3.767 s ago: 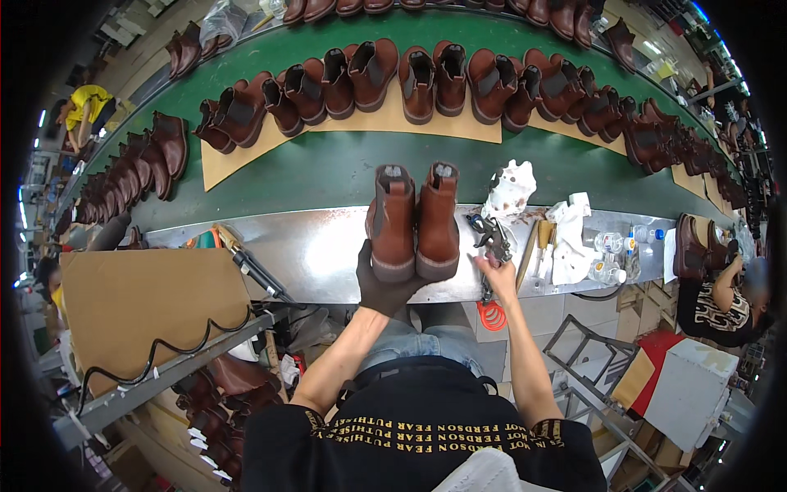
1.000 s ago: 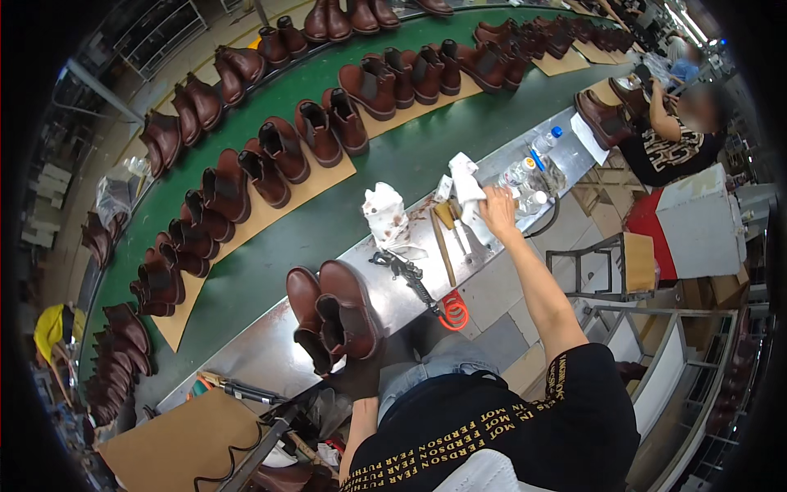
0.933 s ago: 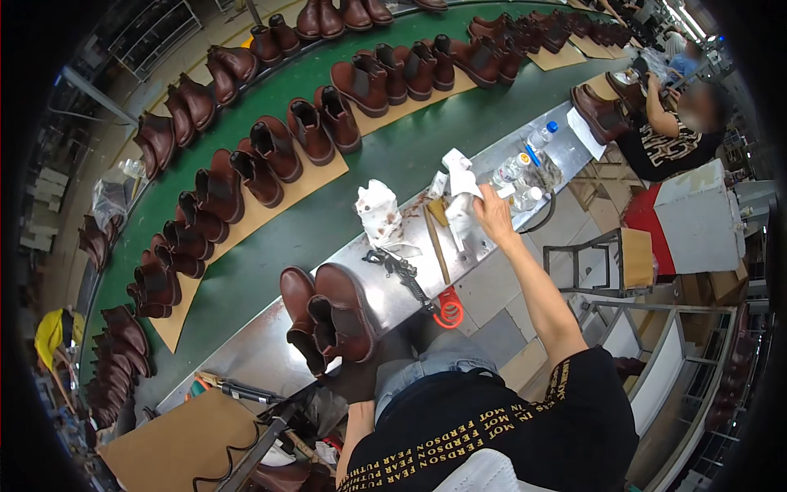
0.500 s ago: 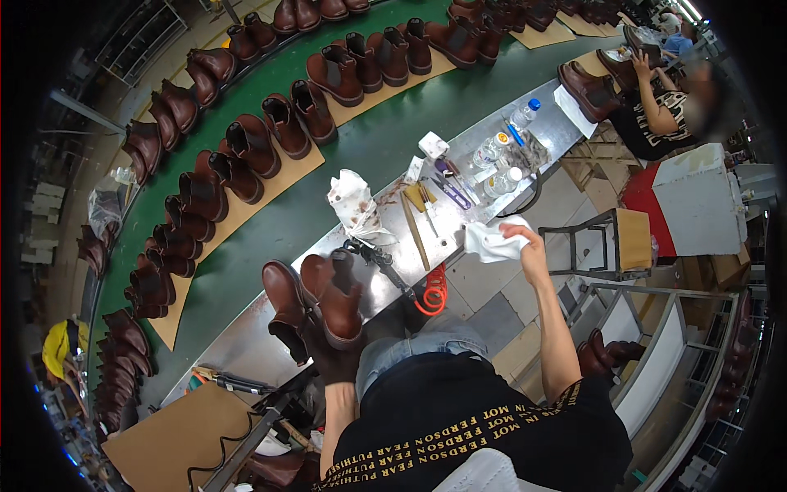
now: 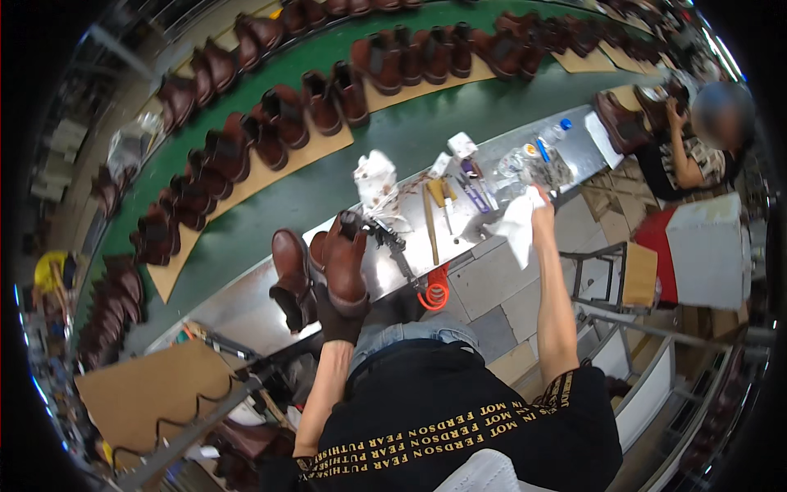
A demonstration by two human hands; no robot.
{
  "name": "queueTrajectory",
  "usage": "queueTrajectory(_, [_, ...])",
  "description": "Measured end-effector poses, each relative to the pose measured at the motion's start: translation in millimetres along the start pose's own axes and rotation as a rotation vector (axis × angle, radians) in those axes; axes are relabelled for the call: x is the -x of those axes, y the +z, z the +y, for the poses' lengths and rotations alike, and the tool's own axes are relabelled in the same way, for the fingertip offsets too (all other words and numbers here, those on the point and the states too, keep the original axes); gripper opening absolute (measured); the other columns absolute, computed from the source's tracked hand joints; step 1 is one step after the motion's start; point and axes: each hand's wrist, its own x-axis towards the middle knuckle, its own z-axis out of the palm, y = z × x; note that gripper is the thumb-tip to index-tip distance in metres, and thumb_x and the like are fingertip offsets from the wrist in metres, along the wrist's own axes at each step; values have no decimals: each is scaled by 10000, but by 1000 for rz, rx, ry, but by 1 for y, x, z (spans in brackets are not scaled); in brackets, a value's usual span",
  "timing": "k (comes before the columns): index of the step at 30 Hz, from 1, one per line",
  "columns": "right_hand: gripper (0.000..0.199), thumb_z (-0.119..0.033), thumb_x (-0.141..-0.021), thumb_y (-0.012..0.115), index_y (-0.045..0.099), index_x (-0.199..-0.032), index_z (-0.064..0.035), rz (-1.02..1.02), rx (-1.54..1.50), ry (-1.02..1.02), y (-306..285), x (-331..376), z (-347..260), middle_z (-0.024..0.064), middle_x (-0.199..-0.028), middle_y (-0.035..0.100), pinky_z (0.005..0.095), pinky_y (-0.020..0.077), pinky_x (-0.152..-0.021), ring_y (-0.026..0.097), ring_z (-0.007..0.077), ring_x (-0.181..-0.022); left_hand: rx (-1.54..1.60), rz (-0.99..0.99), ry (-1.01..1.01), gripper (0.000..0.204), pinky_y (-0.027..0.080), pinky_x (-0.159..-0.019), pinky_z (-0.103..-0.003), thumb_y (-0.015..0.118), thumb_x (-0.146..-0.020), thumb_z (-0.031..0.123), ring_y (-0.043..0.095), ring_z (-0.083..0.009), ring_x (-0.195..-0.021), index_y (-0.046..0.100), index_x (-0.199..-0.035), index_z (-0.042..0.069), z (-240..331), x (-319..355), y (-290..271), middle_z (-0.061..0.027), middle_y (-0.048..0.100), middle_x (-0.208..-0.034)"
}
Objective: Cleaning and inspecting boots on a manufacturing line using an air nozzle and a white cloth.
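Observation:
My left hand (image 5: 338, 325), in a dark brown glove, grips a brown ankle boot (image 5: 348, 266) over the near edge of the metal worktable; most of its fingers are hidden by the boot. Beside it on the left, the other brown boot (image 5: 289, 261) rests on the table. Out to the right, my bare right hand (image 5: 543, 220) has its fingers closed on a white cloth (image 5: 517, 230), which hangs loosely. Just beyond that hand are clear plastic bottles (image 5: 515, 166). A crumpled white wrap with brown stains (image 5: 378, 185) stands past the gripped boot.
Brushes (image 5: 443, 197) and a purple-handled tool (image 5: 473, 197) lie on the metal worktable (image 5: 238, 310). A coiled orange air hose (image 5: 434, 291) hangs at its edge. Rows of brown boots (image 5: 279, 115) line the green conveyor (image 5: 344, 176). A co-worker (image 5: 693, 139) sits at the far right, near a wooden-topped stool (image 5: 639, 275).
My view has shifted, so the table sits lower and further right. The gripped boot has turned more upright. My right hand has turned, and the cloth now hangs down from it.

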Motion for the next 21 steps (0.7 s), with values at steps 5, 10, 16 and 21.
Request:
queueTrajectory(5, [370, -1, -882, 427, 454, -1250, -14, -46, 671, -714, 1, 92, 41, 139, -1230, 517, 318, 311, -1010, 448, 251, -1205, 662, 75, -668, 373, 406, -958, -316, 373, -957, 219, 501, -218, -1140, 447, -1280, 49, -30, 80, 5, -118, 502, -1257])
queueTrajectory(10, [374, -132, -899, 485, 486, -1249, -2, -91, 324, -180, -11, 9, 3, 107, -1167, 557, 273, 434, -821, 556, 154, -908, 1075, 243, -1260, 431, 474, -814, -291, 395, -938, 376, 559, -146, -1012, 477, -1230, 70, 30, 58, -20, -52, 555, -1159])
queueTrajectory(16, [479, -80, -837, 472, 440, -1312, -23, -247, 740, -249, 4, -14, -60, 143, -1056, 614, 216, 463, -628, 592, 124, -718, 679, 32, -1236, 398, 474, -553, -265, 483, -887, 392, 593, -125, -744, 552, -1074, 47, 15, 57, -55, -70, 589, -938])
queueTrajectory(21, [316, -12, -764, 569, 520, -1065, -93, -952, 501, -87, 132, 152, -121, 33, -695, 626, 233, 459, -549, 590, 104, -643, -138, -351, -206, 250, 479, -665, -362, 531, -816, 206, 585, -309, -777, 604, -1050, 159, -29, 64, -73, -138, 563, -873])
